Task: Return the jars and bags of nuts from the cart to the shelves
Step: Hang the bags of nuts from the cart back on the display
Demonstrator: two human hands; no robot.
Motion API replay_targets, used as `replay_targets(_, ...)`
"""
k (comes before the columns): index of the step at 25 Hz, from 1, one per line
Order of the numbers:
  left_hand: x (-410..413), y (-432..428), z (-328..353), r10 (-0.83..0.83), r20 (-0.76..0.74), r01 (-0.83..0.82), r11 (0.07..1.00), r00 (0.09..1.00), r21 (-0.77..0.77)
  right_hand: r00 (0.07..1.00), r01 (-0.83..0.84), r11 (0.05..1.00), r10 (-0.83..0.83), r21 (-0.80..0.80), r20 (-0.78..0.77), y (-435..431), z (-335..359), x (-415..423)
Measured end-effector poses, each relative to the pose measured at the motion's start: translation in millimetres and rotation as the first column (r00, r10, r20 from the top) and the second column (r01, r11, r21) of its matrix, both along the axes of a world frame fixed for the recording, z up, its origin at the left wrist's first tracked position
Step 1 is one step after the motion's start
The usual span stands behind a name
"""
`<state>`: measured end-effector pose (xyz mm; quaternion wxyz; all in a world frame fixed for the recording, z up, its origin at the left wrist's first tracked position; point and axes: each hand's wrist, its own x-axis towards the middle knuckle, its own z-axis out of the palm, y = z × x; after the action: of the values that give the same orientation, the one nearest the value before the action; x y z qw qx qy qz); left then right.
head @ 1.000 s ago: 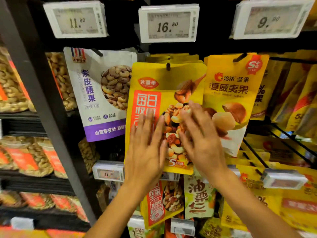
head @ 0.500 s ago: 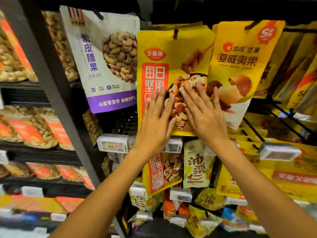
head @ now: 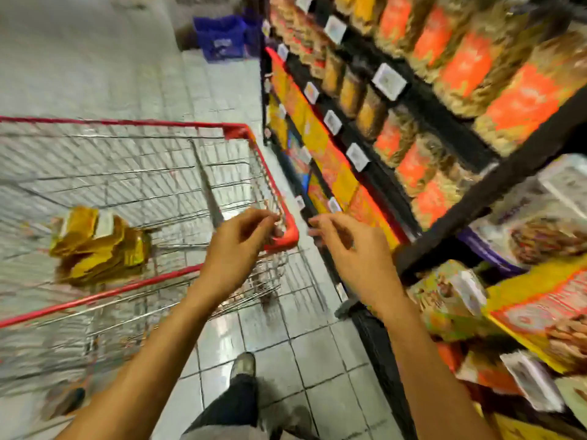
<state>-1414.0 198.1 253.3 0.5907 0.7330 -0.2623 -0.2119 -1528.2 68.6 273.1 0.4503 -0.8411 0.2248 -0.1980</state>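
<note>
Reaching forward, fingers loosely curled and empty: left hand (head: pixel 236 246) at the near right corner of the cart (head: pixel 236 130), right hand (head: pixel 352 249) beside the shelves (head: pixel 451 128), with yellow bags (head: pixel 98 246) farther in by the cart's near edge.

- Cart (head: pixel 275 192): silver wire basket with a red rim, standing just beside the shelves.
- Bags of nuts (head: pixel 98 246): yellow-gold pouches in a loose, overlapping heap inside the cart, near its rear rim. Blurred, so the count is unreadable.
- Shelves (head: pixel 444 122): black boards in tiers.
- Jars (head: pixel 460 61): clear with orange labels, upright in rows on the upper tiers.
- Yellow-orange packs (head: pixel 330 160): lined up along a lower tier.
</note>
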Motion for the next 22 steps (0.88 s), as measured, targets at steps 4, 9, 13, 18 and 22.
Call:
replay_targets(4,88.8,148.2,-26.9,0.479,-0.185,-0.485,0.874,0.858,0.017,0.938,-0.343,0.935,0.347,0.093,-0.027,91.2,-21.4,124.5)
replay_targets(9,221.6,268.0,-68.2,0.635,-0.451,-0.641,0.75,0.628,0.164,0.797,-0.558,0.819,0.574,0.136,-0.187,187.9,-79.9,293.2)
replay_targets(13,324.2,317.1,-129.5,0.621,-0.685,-0.583,0.737,0.381,0.343,0.712,-0.614,0.782,0.609,0.112,-0.349,249.2,-139.2,435.5)
replay_targets(18,411.0,337.4,-238.2,0.612,-0.783,-0.632,0.651,0.109,0.421,0.653,-0.7,0.71,0.593,-0.075,-0.471,291.5,-248.3,571.3)
replay_targets(22,445.8,336.3,-328.4,0.432,-0.897,-0.741,0.573,-0.09,0.35,0.456,-0.888,0.381,0.653,-0.259,-0.604,329.7,-340.6,640.5)
